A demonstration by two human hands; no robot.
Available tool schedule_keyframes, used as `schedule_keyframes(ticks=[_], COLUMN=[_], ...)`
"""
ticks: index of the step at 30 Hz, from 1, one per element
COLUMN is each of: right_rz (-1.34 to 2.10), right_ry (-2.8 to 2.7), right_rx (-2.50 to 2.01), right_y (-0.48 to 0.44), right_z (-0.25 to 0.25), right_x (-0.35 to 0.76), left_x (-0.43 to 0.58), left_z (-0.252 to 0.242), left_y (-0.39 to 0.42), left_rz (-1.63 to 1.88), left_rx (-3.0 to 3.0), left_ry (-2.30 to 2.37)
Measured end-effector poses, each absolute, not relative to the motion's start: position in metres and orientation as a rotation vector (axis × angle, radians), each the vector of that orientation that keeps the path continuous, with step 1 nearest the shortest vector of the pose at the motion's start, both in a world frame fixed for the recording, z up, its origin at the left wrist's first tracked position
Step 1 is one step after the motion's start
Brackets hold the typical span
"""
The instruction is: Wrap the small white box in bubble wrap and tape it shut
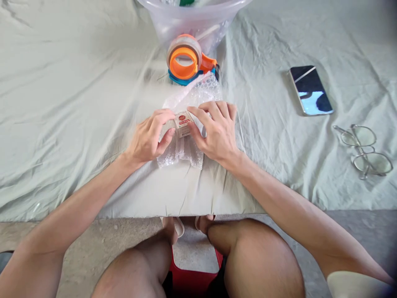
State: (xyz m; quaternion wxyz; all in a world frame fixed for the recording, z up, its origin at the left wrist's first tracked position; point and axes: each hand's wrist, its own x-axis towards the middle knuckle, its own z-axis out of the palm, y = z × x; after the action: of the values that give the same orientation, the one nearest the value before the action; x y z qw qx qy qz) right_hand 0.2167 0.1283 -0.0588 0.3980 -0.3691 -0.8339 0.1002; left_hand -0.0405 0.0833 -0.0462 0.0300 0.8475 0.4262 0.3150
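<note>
A small cardboard box [182, 123] with a red label lies on a sheet of bubble wrap [198, 93] near the front edge of a cloth-covered table [77, 124]. My left hand [149, 136] curls around the box's left side, thumb and fingers pinching it. My right hand [217, 130] grips the box's right side, its fingers bent over the top and resting on the wrap. Both hands are closed on the box. The wrap spreads out beneath and behind the box.
An orange and blue tape dispenser [187, 61] stands just behind the wrap. A clear plastic tub [192, 18] sits at the back. A smartphone [310, 89] and a pair of glasses [364, 151] lie to the right. My knees show below the table edge.
</note>
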Motion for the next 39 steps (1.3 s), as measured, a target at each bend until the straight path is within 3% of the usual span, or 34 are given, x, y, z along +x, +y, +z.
schedule_keyframes(ticks=[3, 11, 19, 27, 39], right_rz=[0.229, 0.303, 0.519, 0.546, 0.531], right_ry=[-2.094, -2.327, -2.253, -2.039, -2.144], right_rx=[-1.020, -0.671, -0.817, -0.871, -0.674], right_y=[0.133, 0.138, 0.146, 0.157, 0.154], right_z=[-0.063, -0.059, -0.069, -0.079, -0.073], right_x=[0.221, 0.221, 0.226, 0.227, 0.225], left_x=[-0.040, -0.040, -0.067, -0.062, -0.055], left_z=[-0.044, -0.037, -0.031, -0.020, -0.037], left_y=[0.088, 0.090, 0.094, 0.090, 0.092], left_rz=[1.047, 0.555, 0.391, 0.264, 0.546], left_rx=[2.563, 2.625, 2.692, 2.727, 2.577], left_ry=[1.421, 1.513, 1.584, 1.333, 1.442])
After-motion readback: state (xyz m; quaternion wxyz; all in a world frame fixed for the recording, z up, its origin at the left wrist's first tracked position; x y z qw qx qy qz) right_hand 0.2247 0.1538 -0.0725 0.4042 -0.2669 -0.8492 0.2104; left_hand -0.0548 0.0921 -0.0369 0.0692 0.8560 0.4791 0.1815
